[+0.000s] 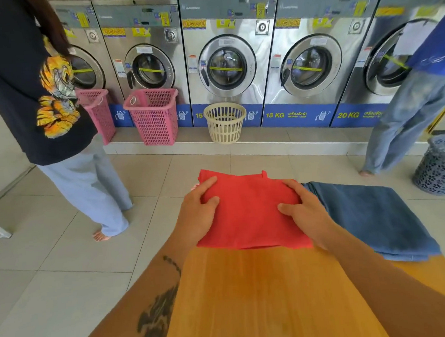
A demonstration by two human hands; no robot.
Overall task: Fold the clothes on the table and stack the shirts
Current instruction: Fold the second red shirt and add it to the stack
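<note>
A folded red shirt [248, 211] lies at the far end of the wooden table [264, 297]. My left hand [200, 212] grips its left edge, thumb on top and fingers curled around the fabric. On the shirt's right side my right hand [303, 207] presses down, thumb spread over the cloth. A folded blue garment [372, 218] rests on the table just right of the red shirt, partly tucked behind my right hand.
Washing machines [224, 63] line the far wall. Two pink baskets [154, 115] and a cream basket [224, 122] stand before them, a grey basket [442, 166] at the right. One person [63, 126] stands at left, another person [409, 108] at right.
</note>
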